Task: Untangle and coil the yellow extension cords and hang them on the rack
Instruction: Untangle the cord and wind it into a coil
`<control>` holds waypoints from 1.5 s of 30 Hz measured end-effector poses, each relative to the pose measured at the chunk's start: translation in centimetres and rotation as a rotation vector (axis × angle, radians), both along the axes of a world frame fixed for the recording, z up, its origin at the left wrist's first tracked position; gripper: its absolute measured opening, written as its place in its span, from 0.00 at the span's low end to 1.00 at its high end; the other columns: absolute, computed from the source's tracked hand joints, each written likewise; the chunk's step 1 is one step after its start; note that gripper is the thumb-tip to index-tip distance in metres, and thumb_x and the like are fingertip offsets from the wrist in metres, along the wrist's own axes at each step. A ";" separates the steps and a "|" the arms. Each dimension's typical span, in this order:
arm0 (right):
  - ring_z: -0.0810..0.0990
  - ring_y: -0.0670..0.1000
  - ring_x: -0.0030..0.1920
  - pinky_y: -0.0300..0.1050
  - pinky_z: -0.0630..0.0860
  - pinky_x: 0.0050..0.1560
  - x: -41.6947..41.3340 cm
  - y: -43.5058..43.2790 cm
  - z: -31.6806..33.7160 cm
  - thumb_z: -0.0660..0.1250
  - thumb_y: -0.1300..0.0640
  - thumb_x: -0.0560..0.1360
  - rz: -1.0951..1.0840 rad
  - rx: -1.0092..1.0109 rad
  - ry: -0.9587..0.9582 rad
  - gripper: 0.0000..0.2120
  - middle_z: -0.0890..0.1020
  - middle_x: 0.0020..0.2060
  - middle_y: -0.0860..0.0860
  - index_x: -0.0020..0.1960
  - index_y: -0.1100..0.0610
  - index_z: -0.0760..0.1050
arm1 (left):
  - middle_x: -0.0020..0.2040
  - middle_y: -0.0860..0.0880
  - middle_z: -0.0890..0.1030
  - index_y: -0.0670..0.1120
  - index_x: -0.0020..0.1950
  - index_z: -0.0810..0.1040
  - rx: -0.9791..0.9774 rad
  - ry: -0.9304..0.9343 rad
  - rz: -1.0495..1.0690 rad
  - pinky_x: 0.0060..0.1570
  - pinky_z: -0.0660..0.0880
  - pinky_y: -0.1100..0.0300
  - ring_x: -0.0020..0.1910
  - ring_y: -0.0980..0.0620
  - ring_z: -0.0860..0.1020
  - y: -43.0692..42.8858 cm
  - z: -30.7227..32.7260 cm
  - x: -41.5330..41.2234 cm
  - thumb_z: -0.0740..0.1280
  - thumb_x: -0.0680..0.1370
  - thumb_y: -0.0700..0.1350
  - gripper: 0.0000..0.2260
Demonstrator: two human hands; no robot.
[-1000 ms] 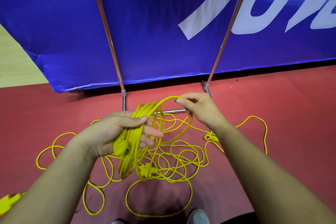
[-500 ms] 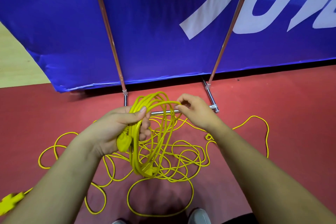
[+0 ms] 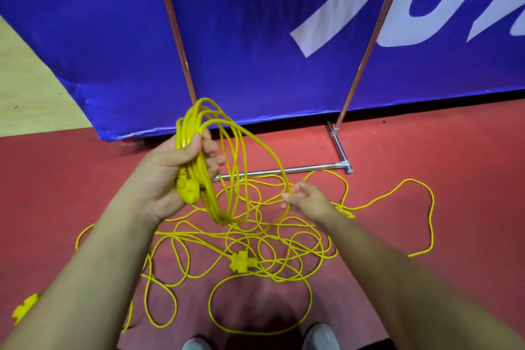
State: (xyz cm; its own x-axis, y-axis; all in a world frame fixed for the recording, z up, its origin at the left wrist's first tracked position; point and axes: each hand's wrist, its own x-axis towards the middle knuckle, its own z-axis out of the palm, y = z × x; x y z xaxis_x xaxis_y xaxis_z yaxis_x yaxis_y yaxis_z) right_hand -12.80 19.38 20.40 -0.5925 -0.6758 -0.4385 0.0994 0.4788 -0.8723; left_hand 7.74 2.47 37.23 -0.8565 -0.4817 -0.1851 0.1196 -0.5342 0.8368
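My left hand [image 3: 173, 170] grips a coil of yellow extension cord [image 3: 227, 165] of several loops, raised above the floor, with a yellow plug [image 3: 187, 193] hanging at my palm. My right hand [image 3: 308, 200] is lower and to the right, pinching the cord's outermost strand where it runs down toward the floor. A tangle of loose yellow cord [image 3: 255, 247] lies on the red floor below, with a yellow multi-socket end [image 3: 241, 261] in it. The rack [image 3: 287, 170] shows only its chrome base bar and two slanted copper-coloured poles.
A blue banner [image 3: 255, 37] with white lettering stands behind the rack. Another yellow socket end [image 3: 24, 308] lies at the lower left. A cord loop [image 3: 426, 207] stretches out to the right. My grey shoes [image 3: 319, 338] are at the bottom edge. Wooden floor [image 3: 25, 88] shows at the far left.
My left hand has lifted the coil higher. My right hand has laid a loop on the coil and dropped down and to the right along the cord, pinching it lower.
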 end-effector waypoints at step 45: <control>0.77 0.48 0.42 0.47 0.71 0.51 -0.2 0.3 11.7 0.69 0.58 0.77 0.561 -0.128 0.216 0.08 0.81 0.37 0.53 0.44 0.64 0.77 | 0.25 0.51 0.67 0.44 0.35 0.80 0.092 -0.082 -0.198 0.24 0.64 0.64 0.20 0.57 0.64 1.9 0.2 0.2 0.67 0.69 0.43 0.05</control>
State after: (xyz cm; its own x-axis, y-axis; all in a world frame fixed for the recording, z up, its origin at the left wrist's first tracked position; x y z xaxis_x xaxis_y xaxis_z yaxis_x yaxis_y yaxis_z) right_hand -13.03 19.63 32.14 -0.1979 -0.9498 -0.2424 -0.3227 0.2966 -0.8988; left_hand 7.97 4.41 37.39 -0.9130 -0.2835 -0.2934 -0.0616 -0.6152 0.7860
